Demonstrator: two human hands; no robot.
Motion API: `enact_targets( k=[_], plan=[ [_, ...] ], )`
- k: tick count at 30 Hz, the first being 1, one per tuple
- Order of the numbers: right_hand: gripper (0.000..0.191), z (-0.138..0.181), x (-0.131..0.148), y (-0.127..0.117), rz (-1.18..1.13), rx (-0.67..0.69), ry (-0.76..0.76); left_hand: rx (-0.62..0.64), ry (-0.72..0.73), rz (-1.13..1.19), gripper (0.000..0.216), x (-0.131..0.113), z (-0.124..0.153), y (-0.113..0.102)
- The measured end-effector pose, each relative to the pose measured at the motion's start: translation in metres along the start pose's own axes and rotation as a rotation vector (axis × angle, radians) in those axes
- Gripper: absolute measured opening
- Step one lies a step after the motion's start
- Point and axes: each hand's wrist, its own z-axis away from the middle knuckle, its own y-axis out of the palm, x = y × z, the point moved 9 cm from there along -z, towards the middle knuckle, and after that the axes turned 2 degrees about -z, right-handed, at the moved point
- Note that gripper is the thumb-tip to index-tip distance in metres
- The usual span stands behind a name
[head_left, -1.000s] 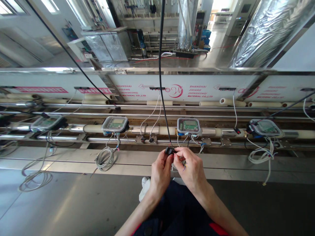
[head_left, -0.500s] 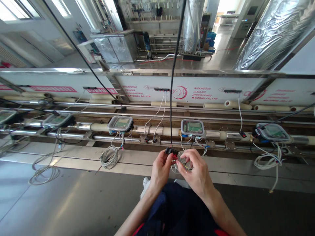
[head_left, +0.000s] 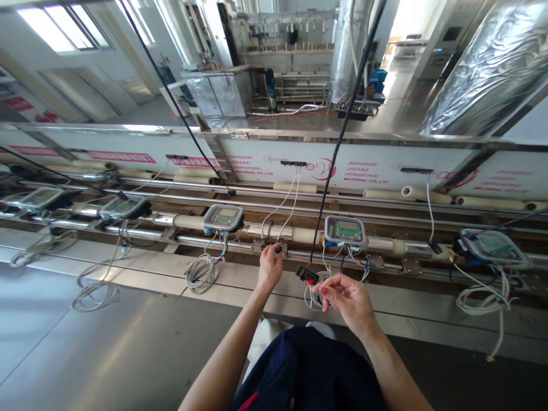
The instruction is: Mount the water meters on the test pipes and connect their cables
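Over the steel ledge (head_left: pixel 154 274) hung a black connector (head_left: pixel 306 274); the right hand (head_left: pixel 351 301) pinched a thin wire (head_left: pixel 330 283) there. The left hand (head_left: pixel 270 270), grip unclear, reached past the ledge's back edge; floor (head_left: pixel 115 348) opened beyond its front.

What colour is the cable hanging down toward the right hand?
Black; the cable shows in the head view.
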Motion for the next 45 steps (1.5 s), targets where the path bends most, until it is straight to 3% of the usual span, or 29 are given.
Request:
enact_targets(
  k=[4,9,12,15,18,23,26,30,36,45],
  plan=[
    [0.025,-0.008,-0.013,0.002,-0.125,-0.037,0.103,0.059,0.004,-0.031,0.040,0.023,-0.028,0.016],
    [0.031,-0.013,-0.019,-0.002,-0.106,-0.080,0.144,0.056,-0.012,0.023,0.035,0.030,-0.025,0.012],
    [0.034,-0.016,-0.023,-0.004,-0.060,-0.092,0.156,0.031,-0.028,0.113,0.027,0.020,-0.014,0.003],
    [0.035,-0.022,-0.024,-0.004,-0.005,-0.104,0.159,0.034,-0.063,0.257,0.034,0.005,-0.003,-0.001],
    [0.034,-0.028,-0.020,0.001,0.052,-0.091,0.140,0.121,-0.100,0.438,0.042,-0.014,0.007,0.001],
    [0.035,-0.036,-0.011,0.012,0.036,-0.066,0.100,0.314,-0.257,0.967,0.047,-0.036,0.024,0.007],
    [0.035,-0.040,-0.010,0.016,0.046,-0.050,0.089,0.332,-0.283,1.063,0.043,-0.043,0.028,0.006],
    [0.033,-0.045,-0.008,0.021,0.108,-0.027,0.092,0.296,-0.211,1.013,0.029,-0.054,0.032,0.003],
    [0.029,-0.050,0.003,0.026,0.246,-0.038,0.089,0.238,-0.081,0.764,0.032,-0.078,0.040,-0.002],
    [0.022,-0.052,-0.001,0.025,0.265,-0.077,0.119,0.070,-0.001,0.519,0.029,-0.080,0.044,-0.013]
  ],
)
